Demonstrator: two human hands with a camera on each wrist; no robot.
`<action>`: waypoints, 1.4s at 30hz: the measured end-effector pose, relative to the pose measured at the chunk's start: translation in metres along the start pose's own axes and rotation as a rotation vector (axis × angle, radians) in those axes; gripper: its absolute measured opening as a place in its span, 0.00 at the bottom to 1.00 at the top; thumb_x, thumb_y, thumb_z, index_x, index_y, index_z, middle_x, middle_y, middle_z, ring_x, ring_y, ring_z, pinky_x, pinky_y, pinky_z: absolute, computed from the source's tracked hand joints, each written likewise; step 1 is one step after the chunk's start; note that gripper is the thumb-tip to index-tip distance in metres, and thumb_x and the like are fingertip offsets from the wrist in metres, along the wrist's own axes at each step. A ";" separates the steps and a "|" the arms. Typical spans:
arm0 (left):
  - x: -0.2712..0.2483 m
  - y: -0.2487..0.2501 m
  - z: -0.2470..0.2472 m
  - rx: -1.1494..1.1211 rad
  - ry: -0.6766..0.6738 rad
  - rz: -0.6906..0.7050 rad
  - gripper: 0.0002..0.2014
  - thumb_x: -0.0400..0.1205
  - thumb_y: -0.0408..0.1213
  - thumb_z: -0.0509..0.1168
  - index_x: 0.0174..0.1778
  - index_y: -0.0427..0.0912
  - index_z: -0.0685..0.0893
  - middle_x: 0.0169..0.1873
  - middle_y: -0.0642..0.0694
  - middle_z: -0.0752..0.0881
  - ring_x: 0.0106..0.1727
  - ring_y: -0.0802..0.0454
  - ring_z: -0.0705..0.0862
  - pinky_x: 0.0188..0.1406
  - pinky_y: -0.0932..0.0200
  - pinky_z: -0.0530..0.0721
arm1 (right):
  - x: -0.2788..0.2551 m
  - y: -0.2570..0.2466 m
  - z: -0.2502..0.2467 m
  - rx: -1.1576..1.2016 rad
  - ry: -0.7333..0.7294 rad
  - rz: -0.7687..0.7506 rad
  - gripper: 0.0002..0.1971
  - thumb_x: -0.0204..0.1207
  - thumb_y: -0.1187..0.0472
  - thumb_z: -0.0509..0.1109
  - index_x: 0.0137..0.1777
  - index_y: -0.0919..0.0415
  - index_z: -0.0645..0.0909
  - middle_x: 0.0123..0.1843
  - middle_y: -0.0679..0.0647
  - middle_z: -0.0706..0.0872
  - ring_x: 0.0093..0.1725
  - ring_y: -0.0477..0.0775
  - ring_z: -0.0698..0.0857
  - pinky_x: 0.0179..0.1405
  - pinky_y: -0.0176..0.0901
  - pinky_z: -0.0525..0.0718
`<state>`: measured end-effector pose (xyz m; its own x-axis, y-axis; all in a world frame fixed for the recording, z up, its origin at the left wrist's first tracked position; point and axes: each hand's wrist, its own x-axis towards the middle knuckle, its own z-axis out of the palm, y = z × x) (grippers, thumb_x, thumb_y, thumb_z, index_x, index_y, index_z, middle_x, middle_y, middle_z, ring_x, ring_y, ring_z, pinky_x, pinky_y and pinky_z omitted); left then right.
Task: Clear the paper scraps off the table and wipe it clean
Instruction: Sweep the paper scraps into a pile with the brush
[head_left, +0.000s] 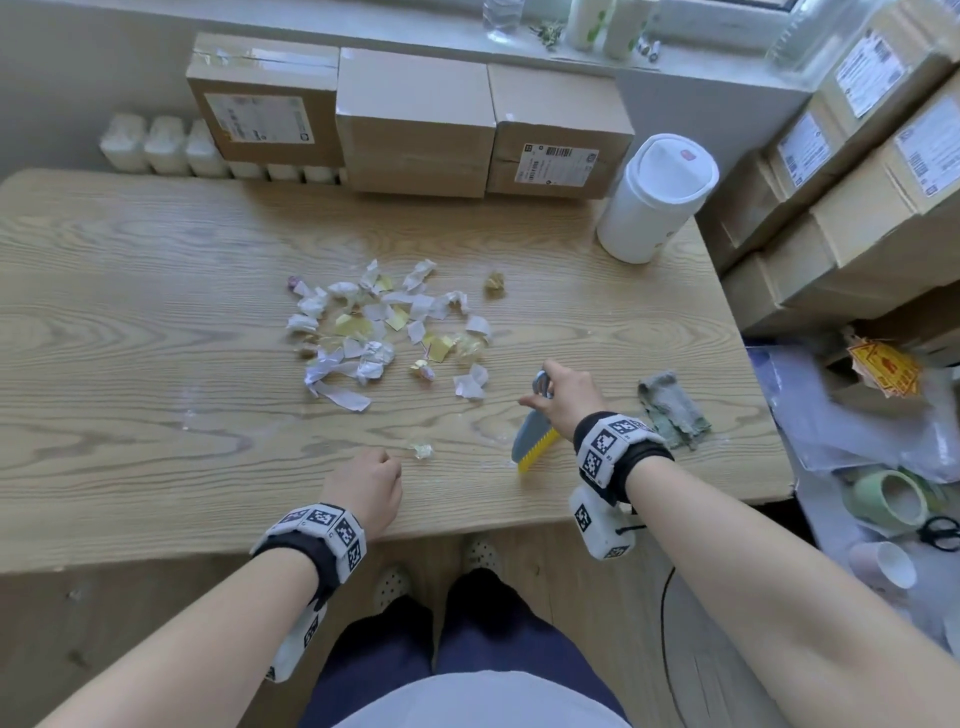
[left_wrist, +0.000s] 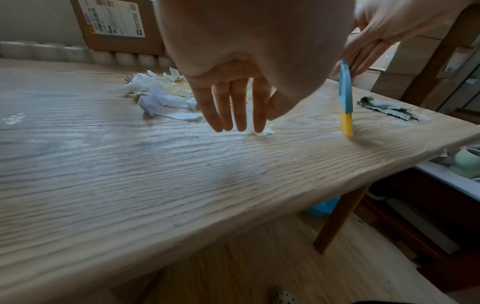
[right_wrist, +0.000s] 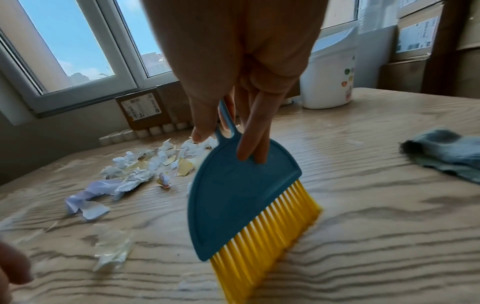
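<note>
Paper scraps (head_left: 384, 327) lie heaped mid-surface (head_left: 130, 270), ahead and to the left of the right hand (head_left: 563, 389), which is the nearer one. That hand grips the handle of a blue brush (head_left: 532, 439); its yellow bristles point down toward the near edge. The left hand (head_left: 366, 486) holds nothing, fingers straight, just beside one stray scrap (head_left: 422, 450). A grey cloth (head_left: 672, 410) lies right of the brush.

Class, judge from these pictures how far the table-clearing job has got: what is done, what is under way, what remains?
Done: nothing cleared yet; the paper scraps lie heaped mid-table and one stray scrap sits near the front edge.
Under way: the right hand holds the small brush by its handle, yellow bristles on the table. The left hand holds nothing.
Left: sweeping all scraps away, then wiping; the grey cloth lies untouched.
</note>
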<state>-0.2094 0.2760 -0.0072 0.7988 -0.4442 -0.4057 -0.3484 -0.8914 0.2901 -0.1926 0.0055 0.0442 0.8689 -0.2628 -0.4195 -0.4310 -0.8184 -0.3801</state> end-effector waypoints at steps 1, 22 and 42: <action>-0.001 -0.003 0.001 0.001 -0.001 0.001 0.13 0.83 0.42 0.54 0.52 0.41 0.80 0.55 0.45 0.80 0.53 0.43 0.81 0.46 0.51 0.80 | 0.001 -0.004 0.004 0.016 -0.001 -0.003 0.19 0.73 0.49 0.74 0.41 0.60 0.68 0.40 0.59 0.78 0.43 0.59 0.79 0.37 0.45 0.73; -0.019 -0.041 -0.002 -0.063 0.034 -0.068 0.12 0.83 0.39 0.54 0.54 0.39 0.81 0.56 0.45 0.80 0.60 0.46 0.78 0.50 0.52 0.79 | 0.027 -0.093 -0.011 -0.063 0.082 -0.106 0.19 0.75 0.44 0.69 0.43 0.60 0.70 0.42 0.55 0.78 0.43 0.54 0.77 0.39 0.44 0.73; -0.006 -0.055 -0.002 -0.055 0.008 -0.097 0.13 0.83 0.39 0.54 0.56 0.40 0.81 0.58 0.44 0.79 0.60 0.45 0.77 0.54 0.50 0.78 | 0.065 -0.112 0.040 0.078 -0.098 0.012 0.19 0.70 0.48 0.76 0.32 0.61 0.73 0.34 0.60 0.81 0.38 0.61 0.85 0.37 0.54 0.85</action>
<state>-0.1943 0.3283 -0.0190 0.8315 -0.3547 -0.4274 -0.2418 -0.9239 0.2964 -0.0970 0.1006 0.0266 0.8371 -0.2185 -0.5016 -0.4626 -0.7721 -0.4358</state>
